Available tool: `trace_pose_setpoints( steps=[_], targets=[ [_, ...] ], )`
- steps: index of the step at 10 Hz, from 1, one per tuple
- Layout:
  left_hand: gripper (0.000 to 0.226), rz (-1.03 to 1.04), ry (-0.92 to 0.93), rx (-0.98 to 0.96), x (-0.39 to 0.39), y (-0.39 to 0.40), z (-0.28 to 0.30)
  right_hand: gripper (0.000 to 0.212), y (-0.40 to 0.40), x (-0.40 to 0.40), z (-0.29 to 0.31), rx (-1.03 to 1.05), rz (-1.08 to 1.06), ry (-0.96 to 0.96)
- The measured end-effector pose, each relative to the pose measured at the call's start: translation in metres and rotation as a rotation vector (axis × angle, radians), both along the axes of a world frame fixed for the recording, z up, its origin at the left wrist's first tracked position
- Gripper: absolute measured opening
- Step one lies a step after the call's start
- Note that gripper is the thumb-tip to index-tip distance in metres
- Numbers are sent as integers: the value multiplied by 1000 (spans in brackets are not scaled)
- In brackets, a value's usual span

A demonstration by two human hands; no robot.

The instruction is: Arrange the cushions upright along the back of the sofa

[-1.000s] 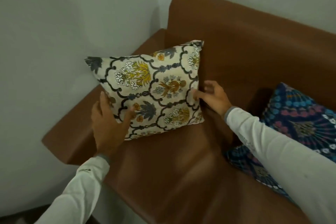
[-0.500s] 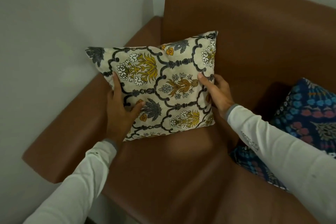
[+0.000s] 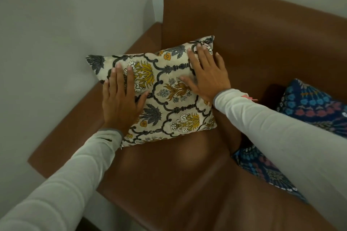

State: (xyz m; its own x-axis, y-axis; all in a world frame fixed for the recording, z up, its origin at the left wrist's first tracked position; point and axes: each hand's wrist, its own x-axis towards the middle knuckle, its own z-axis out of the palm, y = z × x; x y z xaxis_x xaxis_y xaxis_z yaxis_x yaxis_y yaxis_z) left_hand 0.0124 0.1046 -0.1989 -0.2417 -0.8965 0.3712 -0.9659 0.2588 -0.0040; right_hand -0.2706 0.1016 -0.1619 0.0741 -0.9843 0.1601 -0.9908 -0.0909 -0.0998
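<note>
A cream cushion (image 3: 165, 92) with grey, yellow and orange flower print stands in the left corner of a brown leather sofa (image 3: 253, 47), leaning against the backrest and the armrest. My left hand (image 3: 120, 99) lies flat on its left half, fingers spread. My right hand (image 3: 206, 75) lies flat on its upper right part, palm pressed on the fabric. Neither hand grips anything. A dark blue patterned cushion (image 3: 308, 107) lies to the right on the seat, partly hidden under my right sleeve.
A pale wall (image 3: 56, 24) runs along the left, close to the brown armrest (image 3: 75, 118). The sofa seat (image 3: 178, 184) stretches in front of the cream cushion. The backrest rises behind both cushions, in the room's corner.
Both hands left the cushion's side edges and now rest flat on its front face. The cushion has been pushed back into the corner against the backrest.
</note>
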Motion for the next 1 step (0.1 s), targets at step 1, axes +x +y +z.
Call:
trace_pose_setpoints(
  steps=[1],
  targets=[
    [89,3,0,-23,-16,6,12,101,9,-17,15,-17,-29,20]
  ],
)
